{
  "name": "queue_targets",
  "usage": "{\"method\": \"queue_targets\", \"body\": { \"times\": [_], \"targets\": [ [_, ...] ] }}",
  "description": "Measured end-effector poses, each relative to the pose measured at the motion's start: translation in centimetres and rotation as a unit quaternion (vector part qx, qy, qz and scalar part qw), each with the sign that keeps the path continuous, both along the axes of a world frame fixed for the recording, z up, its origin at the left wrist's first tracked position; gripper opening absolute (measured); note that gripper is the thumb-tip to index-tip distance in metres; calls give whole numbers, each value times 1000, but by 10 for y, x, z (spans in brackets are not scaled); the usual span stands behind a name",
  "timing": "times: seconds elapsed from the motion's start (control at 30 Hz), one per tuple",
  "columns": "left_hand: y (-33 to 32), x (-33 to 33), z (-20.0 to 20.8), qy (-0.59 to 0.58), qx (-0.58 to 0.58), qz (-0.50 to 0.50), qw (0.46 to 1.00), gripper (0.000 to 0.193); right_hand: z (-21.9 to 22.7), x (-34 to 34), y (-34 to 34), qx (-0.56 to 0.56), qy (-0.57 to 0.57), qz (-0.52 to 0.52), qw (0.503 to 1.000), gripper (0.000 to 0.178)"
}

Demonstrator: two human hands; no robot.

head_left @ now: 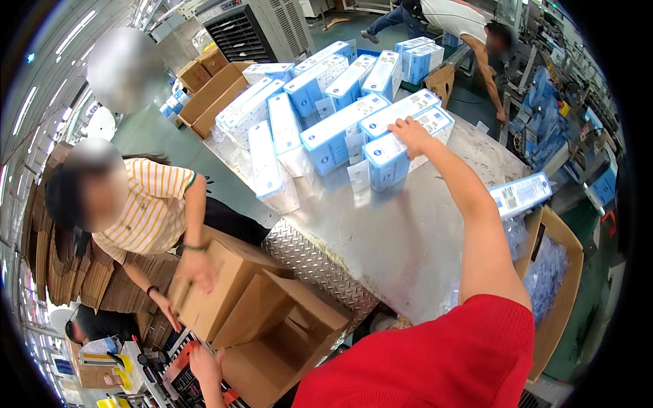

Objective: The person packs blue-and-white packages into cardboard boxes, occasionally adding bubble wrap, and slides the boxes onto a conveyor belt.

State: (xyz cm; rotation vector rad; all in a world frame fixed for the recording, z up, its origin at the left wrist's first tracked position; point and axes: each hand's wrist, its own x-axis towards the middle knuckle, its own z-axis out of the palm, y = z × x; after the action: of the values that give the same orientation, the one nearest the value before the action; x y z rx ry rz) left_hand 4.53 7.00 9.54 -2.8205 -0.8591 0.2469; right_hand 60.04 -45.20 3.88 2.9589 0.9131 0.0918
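Note:
My right hand (411,138) reaches over the steel table, its fingers curled over the top of a blue and white carton (388,167) at the near end of a group. Beside it lies a second blue and white carton (398,112), pressed close. Several more such cartons stand in rows behind and to the left, some with clear film flaps. At the lower left, my left hand (206,367) is against the side of an open brown cardboard box (279,347), thumb and fingers apart. The box's flaps stand up and its visible inside is bare.
Across at the left, a person in a striped shirt (153,197) has hands on a closed brown box (224,272). A carton of clear plastic film (551,272) stands at right, a blue and white carton (520,195) above it. Another person (462,20) bends by machinery at the back.

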Motion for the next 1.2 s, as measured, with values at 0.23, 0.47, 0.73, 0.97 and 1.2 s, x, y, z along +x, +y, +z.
{"method": "queue_targets", "body": {
  "times": [0.23,0.47,0.73,0.97,1.2],
  "targets": [
    [-201,388,10,-167,-289,-444,832,25,0,-77,38,69,44,204,975,77],
    [-338,551,-75,-2,-238,-381,893,29,-19,-107,7,93,19,99,991,71],
    [-204,445,-25,101,-120,-405,901,34,-16,-109,-20,101,50,84,990,60],
    [-262,449,-65,-36,-68,-348,934,94,-15,-104,-4,119,38,105,987,62],
    [-198,414,-36,-288,-227,-314,876,82,-25,-89,-3,95,47,39,994,78]
  ]
}}
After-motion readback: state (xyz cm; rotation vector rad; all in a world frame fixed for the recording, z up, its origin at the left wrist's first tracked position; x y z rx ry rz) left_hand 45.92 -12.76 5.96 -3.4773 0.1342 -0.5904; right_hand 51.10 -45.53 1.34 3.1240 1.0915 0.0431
